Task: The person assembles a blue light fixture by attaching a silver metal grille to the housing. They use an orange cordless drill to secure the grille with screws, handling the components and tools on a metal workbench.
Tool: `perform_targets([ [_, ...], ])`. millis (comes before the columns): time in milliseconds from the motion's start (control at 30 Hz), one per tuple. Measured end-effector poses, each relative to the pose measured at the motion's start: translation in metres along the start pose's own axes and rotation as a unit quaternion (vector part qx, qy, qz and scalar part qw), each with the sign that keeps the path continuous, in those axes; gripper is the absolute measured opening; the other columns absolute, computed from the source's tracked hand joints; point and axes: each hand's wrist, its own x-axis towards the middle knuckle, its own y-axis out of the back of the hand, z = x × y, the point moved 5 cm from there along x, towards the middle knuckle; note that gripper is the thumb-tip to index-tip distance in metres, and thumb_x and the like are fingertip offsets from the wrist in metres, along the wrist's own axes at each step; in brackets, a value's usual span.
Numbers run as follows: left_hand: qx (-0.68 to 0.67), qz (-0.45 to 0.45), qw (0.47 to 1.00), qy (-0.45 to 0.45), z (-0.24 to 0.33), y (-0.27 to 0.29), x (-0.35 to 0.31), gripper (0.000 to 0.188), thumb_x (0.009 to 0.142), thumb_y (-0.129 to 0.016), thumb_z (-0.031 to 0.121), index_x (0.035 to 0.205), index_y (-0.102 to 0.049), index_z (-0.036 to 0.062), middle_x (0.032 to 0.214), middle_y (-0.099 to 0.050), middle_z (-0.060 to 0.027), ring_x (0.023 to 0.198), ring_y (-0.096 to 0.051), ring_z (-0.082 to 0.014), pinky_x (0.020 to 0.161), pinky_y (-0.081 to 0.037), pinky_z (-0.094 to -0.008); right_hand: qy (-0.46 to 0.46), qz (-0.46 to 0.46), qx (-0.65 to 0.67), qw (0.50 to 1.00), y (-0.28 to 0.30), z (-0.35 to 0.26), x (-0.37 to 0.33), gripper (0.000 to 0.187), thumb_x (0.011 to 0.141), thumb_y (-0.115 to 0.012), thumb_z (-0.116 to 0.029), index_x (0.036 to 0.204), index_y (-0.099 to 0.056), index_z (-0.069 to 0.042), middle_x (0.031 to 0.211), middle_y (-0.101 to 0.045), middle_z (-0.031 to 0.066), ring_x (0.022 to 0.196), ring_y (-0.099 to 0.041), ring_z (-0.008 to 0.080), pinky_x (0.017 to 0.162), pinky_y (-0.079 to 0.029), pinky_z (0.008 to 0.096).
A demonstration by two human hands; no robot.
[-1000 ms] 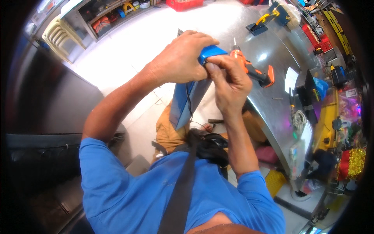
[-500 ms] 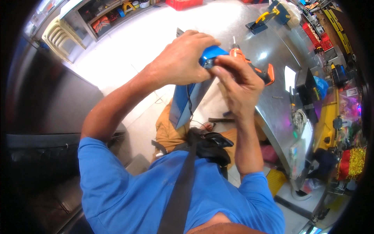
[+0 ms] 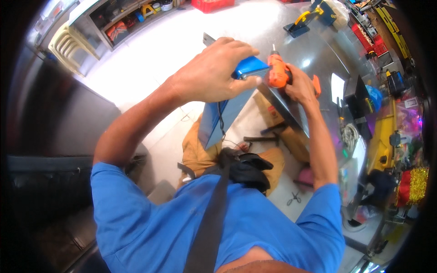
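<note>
My left hand (image 3: 216, 73) is closed round the upper end of a long blue box-like piece (image 3: 251, 67), its thumb lying along the near edge. The piece slants down toward my lap, and a dark cord (image 3: 221, 119) hangs against it. To the right, my right hand (image 3: 300, 85) has its fingers wrapped round the handle of an orange cordless drill (image 3: 276, 72). The drill's bit points away from me, and its body is close beside the blue end. My palm hides part of the handle.
A shiny steel table (image 3: 318, 59) bears a yellow-and-dark tool (image 3: 300, 25) and a black box (image 3: 356, 94). Scissors (image 3: 293, 198) lie on the floor at lower right. Stacked cream chairs (image 3: 73, 45) stand far left; a red crate (image 3: 213, 4) is at the back.
My right hand has left the end of the blue piece, moved right and taken hold of the drill. The drill has shifted slightly. My left hand stays on the blue piece.
</note>
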Motion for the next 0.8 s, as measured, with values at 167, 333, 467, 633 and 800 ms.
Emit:
perform_targets([
  [167,0.016,-0.001,1.000,0.015,-0.004,-0.004,0.005,0.064,0.097,-0.065,0.049,0.139,-0.059,0.0011,0.132,-0.062,-0.0225,0.128,-0.056,-0.0354,0.107,-0.049,-0.0498,-0.038,0.117,0.211,0.970,0.064,-0.012,-0.089,0.038,0.087,-0.077,-0.018,0.121,-0.067,-0.005,0.096,-0.073,0.0080,0.087,-0.071,0.0224,0.080,-0.057,0.0374],
  [333,0.017,-0.013,1.000,0.014,-0.005,-0.006,0.011,0.061,0.097,-0.065,0.046,0.139,-0.059,0.0009,0.131,-0.063,-0.0214,0.127,-0.056,-0.0348,0.107,-0.049,-0.0480,0.158,0.099,0.306,0.934,0.079,-0.077,-0.201,0.033,0.086,-0.079,-0.018,0.112,-0.070,-0.001,0.094,-0.074,0.0088,0.083,-0.072,0.0198,0.077,-0.057,0.0325],
  [467,0.016,-0.025,0.999,0.017,-0.002,-0.011,0.014,0.060,0.097,-0.065,0.043,0.139,-0.059,0.0004,0.130,-0.063,-0.0216,0.126,-0.057,-0.0344,0.108,-0.049,-0.0474,0.155,0.108,0.195,0.963,0.066,-0.099,-0.219,0.031,0.084,-0.080,-0.011,0.110,-0.071,0.003,0.096,-0.075,0.0107,0.081,-0.073,0.0173,0.075,-0.056,0.0269],
  [633,0.013,-0.010,1.000,-0.004,0.003,-0.011,0.013,0.060,0.096,-0.066,0.043,0.138,-0.059,-0.0001,0.129,-0.064,-0.0217,0.125,-0.058,-0.0346,0.107,-0.049,-0.0484,0.097,0.113,0.268,0.952,0.052,-0.089,-0.214,0.035,0.085,-0.078,-0.007,0.117,-0.071,0.005,0.101,-0.075,0.0105,0.083,-0.072,0.0166,0.077,-0.056,0.0266],
  [800,0.010,-0.022,1.000,0.018,0.002,-0.013,0.012,0.060,0.094,-0.067,0.040,0.138,-0.060,-0.0005,0.131,-0.063,-0.0228,0.130,-0.054,-0.0355,0.110,-0.046,-0.0496,0.074,0.091,0.388,0.914,0.040,-0.075,-0.212,0.030,0.085,-0.079,-0.006,0.114,-0.073,0.001,0.104,-0.076,0.0114,0.092,-0.074,0.0216,0.086,-0.056,0.0307],
])
